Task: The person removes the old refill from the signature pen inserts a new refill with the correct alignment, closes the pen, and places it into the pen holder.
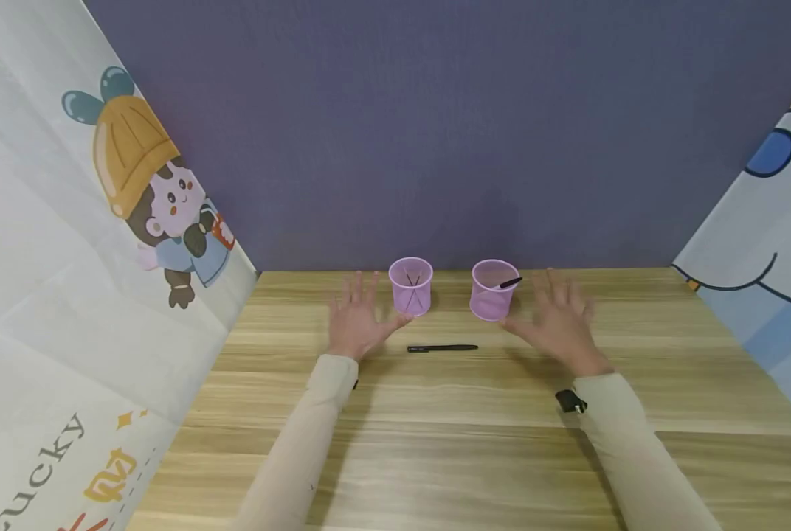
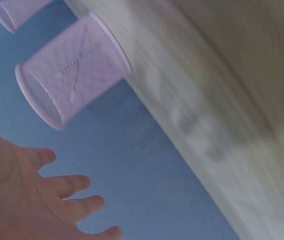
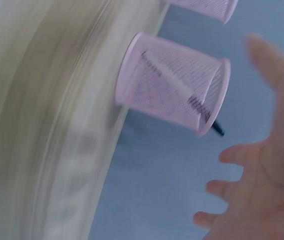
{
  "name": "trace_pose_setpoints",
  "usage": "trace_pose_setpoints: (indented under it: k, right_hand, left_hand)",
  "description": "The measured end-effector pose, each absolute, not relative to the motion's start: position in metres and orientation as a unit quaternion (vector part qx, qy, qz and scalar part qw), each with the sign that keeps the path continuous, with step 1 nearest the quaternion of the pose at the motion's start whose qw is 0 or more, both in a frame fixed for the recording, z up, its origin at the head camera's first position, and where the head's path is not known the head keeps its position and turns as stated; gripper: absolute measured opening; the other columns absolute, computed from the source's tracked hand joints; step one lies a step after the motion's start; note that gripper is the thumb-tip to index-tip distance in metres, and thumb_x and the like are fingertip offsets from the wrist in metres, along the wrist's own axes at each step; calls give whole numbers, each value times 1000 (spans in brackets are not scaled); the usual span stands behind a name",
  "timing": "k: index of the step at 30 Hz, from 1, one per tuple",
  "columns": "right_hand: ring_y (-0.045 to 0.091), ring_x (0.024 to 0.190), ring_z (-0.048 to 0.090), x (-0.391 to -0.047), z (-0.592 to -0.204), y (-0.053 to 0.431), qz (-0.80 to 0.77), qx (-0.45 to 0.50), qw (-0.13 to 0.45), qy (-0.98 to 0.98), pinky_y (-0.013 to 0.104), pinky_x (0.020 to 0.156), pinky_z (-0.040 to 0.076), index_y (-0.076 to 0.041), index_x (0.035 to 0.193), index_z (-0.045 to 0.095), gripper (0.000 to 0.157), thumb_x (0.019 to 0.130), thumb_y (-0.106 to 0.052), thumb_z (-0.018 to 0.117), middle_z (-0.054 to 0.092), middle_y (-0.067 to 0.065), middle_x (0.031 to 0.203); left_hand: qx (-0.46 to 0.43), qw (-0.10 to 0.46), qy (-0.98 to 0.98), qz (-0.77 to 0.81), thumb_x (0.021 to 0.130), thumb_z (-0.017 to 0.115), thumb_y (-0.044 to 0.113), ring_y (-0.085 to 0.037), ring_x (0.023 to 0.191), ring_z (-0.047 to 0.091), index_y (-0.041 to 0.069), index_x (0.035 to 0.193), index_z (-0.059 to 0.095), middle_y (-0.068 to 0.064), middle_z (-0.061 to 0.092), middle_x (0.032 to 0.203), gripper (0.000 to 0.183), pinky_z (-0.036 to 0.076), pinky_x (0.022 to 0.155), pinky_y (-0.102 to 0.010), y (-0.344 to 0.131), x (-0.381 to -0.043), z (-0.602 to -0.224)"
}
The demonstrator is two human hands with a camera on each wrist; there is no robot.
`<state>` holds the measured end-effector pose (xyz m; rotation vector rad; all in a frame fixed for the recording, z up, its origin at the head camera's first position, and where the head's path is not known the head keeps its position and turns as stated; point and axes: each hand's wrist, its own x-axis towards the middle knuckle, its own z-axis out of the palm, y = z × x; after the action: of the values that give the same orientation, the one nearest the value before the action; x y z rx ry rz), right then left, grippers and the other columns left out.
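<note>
Left lilac cup [image 1: 410,302] and right lilac cup [image 1: 491,304] stand beyond the matching ends of the black pen [image 1: 443,348] on the worktop [image 1: 448,428], flanked by left hand [image 1: 358,321] and right hand [image 1: 560,324], fingers [image 2: 71,185] spread wide, holding nothing. The step appears to be two-handed positioning; gripping either cup would call for curling the fingers. Mesh obscures what the left cup's thin crossed items [image 1: 412,286] are.

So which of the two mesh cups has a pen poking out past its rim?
The cup beside the right hand; nothing pokes above the rim of the other cup.
</note>
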<state>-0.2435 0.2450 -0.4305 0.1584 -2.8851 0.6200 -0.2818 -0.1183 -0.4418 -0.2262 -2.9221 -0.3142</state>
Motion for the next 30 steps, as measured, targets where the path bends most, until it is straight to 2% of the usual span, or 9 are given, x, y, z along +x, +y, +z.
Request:
trace_pose_setpoints:
  k: [3,6,9,13,17,20,23,30]
  right_hand:
    - [63,146,16,-238,-433,233,220,53,98,-969,86,109,13,2,158,27,101,86,-51,75,23,36,160]
    - [64,132,37,-232,-435,222,217,60,93,-970,81,102,33,11,146,42,84,89,-41,75,42,41,144]
    - [59,121,53,-228,-439,211,222,80,78,-969,76,92,46,10,138,53,68,92,-35,73,56,37,133]
    - [45,105,66,-225,-445,199,249,97,45,-963,63,85,55,4,127,64,48,93,-30,71,69,27,118]
    - [31,89,70,-224,-450,190,289,123,20,-949,50,77,57,3,115,68,33,94,-22,71,74,17,99]
    - [26,85,70,-225,-453,185,316,157,15,-936,45,76,58,4,110,69,24,93,-13,70,74,13,91]
    - [24,84,70,-225,-455,180,322,174,14,-931,44,77,59,4,108,69,20,92,-9,69,74,12,89]
    - [19,82,68,-227,-459,172,292,172,-7,-941,45,78,57,-1,108,72,20,90,-11,71,73,6,87]
  left_hand:
    - [-86,104,-984,-118,85,56,81,-42,152,32,9,159,35,-21,37,162,105,20,124,-67,-112,-275,-444]
    - [-111,108,-979,-130,89,67,64,-41,136,53,5,143,55,-20,60,143,81,38,115,-63,-107,-268,-446]
    - [-153,94,-973,-145,91,74,45,-34,119,64,8,125,69,-13,71,126,50,49,105,-56,-105,-263,-450]
    - [-209,63,-961,-172,92,75,29,-27,104,70,13,108,77,-6,76,110,24,56,95,-48,-106,-259,-458]
    - [-237,26,-954,-181,90,77,24,-23,97,69,15,101,79,-3,77,102,14,57,91,-44,-104,-256,-464]
    - [-245,7,-953,-176,90,78,24,-22,96,69,17,100,79,-2,77,100,12,56,92,-44,-101,-256,-466]
    - [-247,1,-954,-171,89,79,24,-22,97,69,18,100,79,-1,76,100,13,56,93,-44,-98,-255,-466]
    - [-258,11,-954,-152,89,79,24,-20,96,70,20,98,80,1,76,97,10,56,92,-43,-95,-255,-467]
